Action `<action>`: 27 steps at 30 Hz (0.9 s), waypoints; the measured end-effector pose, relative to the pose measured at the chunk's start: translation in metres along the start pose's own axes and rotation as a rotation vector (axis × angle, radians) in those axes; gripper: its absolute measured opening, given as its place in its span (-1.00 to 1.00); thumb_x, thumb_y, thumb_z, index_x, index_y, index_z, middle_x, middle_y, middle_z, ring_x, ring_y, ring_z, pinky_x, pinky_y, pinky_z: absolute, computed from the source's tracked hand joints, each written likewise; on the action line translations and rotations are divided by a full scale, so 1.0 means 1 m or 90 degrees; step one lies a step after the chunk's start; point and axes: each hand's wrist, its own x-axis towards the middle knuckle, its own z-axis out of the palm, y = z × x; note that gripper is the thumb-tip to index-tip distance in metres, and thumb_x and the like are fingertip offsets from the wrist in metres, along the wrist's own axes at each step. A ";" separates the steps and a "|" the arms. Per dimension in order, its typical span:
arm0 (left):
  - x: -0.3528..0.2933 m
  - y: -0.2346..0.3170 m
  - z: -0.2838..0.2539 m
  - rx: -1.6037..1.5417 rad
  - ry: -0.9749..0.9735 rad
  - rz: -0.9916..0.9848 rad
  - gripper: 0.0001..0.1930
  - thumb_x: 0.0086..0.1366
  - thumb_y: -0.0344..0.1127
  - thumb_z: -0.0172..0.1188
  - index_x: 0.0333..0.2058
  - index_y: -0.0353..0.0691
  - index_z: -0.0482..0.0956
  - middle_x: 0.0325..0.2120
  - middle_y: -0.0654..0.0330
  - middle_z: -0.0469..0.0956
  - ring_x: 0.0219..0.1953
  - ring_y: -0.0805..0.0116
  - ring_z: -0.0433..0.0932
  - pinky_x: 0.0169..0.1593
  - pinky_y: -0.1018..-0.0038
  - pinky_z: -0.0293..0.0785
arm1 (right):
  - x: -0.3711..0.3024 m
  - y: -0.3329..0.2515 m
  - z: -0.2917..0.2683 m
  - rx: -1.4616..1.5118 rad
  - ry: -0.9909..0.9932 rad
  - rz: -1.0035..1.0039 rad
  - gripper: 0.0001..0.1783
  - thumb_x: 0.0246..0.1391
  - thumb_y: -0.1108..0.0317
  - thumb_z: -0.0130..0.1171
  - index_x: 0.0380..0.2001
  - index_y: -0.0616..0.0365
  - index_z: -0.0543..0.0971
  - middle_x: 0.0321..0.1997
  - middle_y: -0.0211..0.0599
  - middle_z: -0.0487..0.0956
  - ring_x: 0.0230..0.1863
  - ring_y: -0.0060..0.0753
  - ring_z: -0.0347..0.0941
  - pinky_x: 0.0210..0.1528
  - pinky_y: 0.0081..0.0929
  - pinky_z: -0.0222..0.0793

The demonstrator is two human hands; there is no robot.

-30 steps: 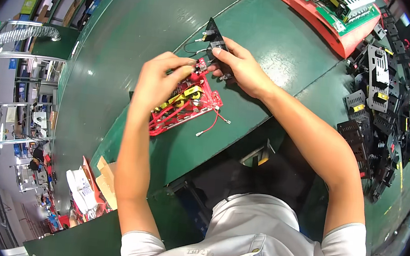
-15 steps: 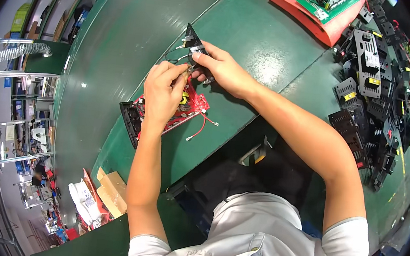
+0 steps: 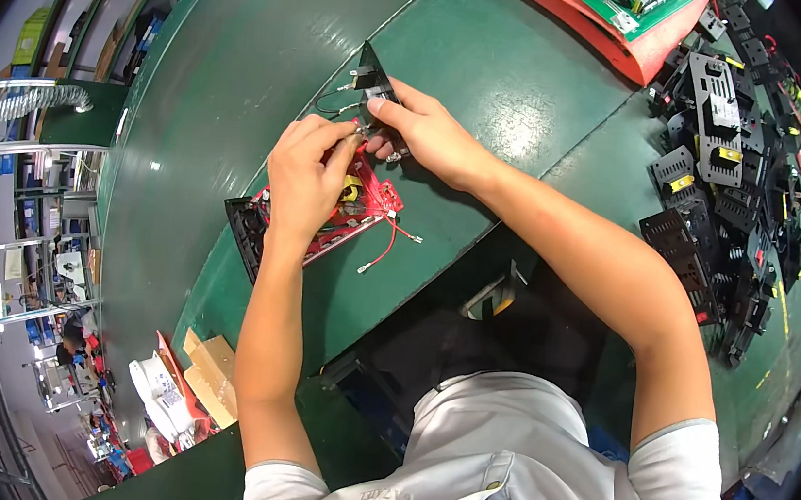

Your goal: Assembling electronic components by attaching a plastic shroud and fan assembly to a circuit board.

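Observation:
My right hand (image 3: pixel 432 138) grips a black panel (image 3: pixel 372 78) held tilted above the bench, thumb on its face and fingers behind. A thin dark wire (image 3: pixel 337 110) with metal terminals loops off the panel's left side. Just below the panel, my left hand (image 3: pixel 306 174) pinches a wire end at the panel's lower part; the fingertips hide most of it. Under my left hand lies an open device with a red interior (image 3: pixel 381 199), a yellow-wrapped part (image 3: pixel 352 189) and a black end plate (image 3: pixel 246 237). From its right end stick out red wires (image 3: pixel 389 244) with metal terminals.
On the green bench (image 3: pixel 470 52), a green circuit board (image 3: pixel 653 28) rests on red foam (image 3: pixel 626 59) at the far right. Many black panels (image 3: pixel 679 245) are piled along the right side. A cardboard box (image 3: pixel 213 377) and a white object (image 3: pixel 161 396) stand at the lower left.
The view has shifted slightly, moving the hands and device a little left in the picture. Both hands keep their hold at the panel's lower part.

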 end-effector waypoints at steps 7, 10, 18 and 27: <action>-0.004 -0.004 0.001 0.001 0.013 -0.004 -0.85 0.10 -0.49 0.32 -0.30 -0.24 0.69 -0.44 0.19 0.58 -0.29 0.20 0.51 -0.21 0.35 0.44 | 0.002 -0.001 -0.004 0.065 -0.012 0.025 -0.68 0.37 0.19 -0.03 -0.02 0.20 0.46 -0.20 -0.34 0.54 -0.31 -0.54 0.50 -0.23 -0.52 0.46; -0.003 -0.004 0.003 0.010 0.024 0.023 -0.85 0.10 -0.48 0.32 -0.30 -0.22 0.70 -0.43 0.20 0.58 -0.28 0.20 0.52 -0.18 0.34 0.43 | 0.001 -0.002 -0.003 0.043 -0.006 0.028 -0.65 0.37 0.18 -0.03 0.05 0.19 0.44 -0.20 -0.39 0.52 -0.31 -0.56 0.50 -0.22 -0.55 0.46; 0.000 -0.002 0.008 0.144 0.045 0.103 -0.89 0.10 -0.47 0.30 -0.35 -0.21 0.68 -0.47 0.23 0.54 -0.28 0.19 0.53 -0.16 0.30 0.39 | 0.002 0.013 0.001 -0.113 0.038 -0.096 -0.33 0.30 0.19 -0.04 0.37 0.30 0.14 -0.14 -0.19 0.52 -0.31 -0.49 0.50 -0.18 -0.49 0.48; 0.005 -0.002 0.013 0.142 0.057 0.142 -0.92 0.06 -0.50 0.23 -0.42 -0.25 0.64 -0.51 0.19 0.49 -0.32 0.14 0.52 -0.20 0.25 0.39 | 0.001 0.013 0.004 -0.184 0.072 -0.106 -0.27 0.28 0.19 -0.02 0.37 0.40 0.10 0.05 0.08 0.47 -0.29 -0.34 0.51 -0.12 -0.38 0.47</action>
